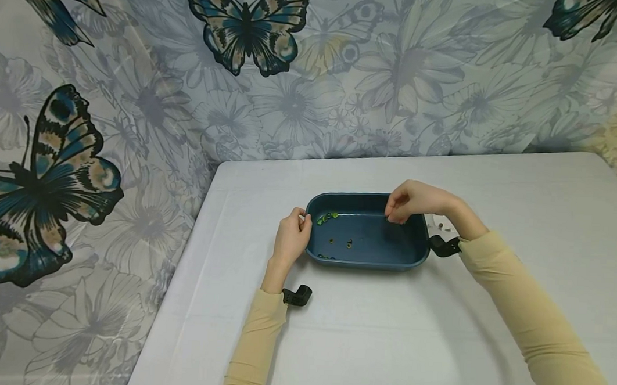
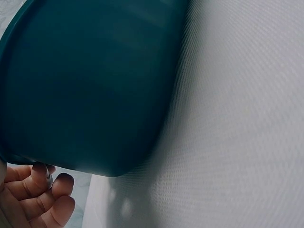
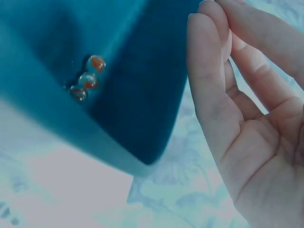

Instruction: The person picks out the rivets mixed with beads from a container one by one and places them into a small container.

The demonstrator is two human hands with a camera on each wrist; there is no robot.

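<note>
A dark blue-green rectangular tray stands on the white-covered table. My left hand grips its left rim, the thumb at the edge and the other fingers bent outside it. Over the far right part of the tray, my right hand pinches a small dark marble at its fingertips, barely visible. Several green marbles lie by the left wall. Small brownish marbles lie on the tray floor, with dark ones along the near wall. Three orange-swirled marbles sit against a wall in the right wrist view.
Just right of the tray, a few small brownish pieces lie on the table, partly behind the right wrist. Black wrist cameras are strapped to both wrists. A butterfly-printed cloth hangs behind and left of the table.
</note>
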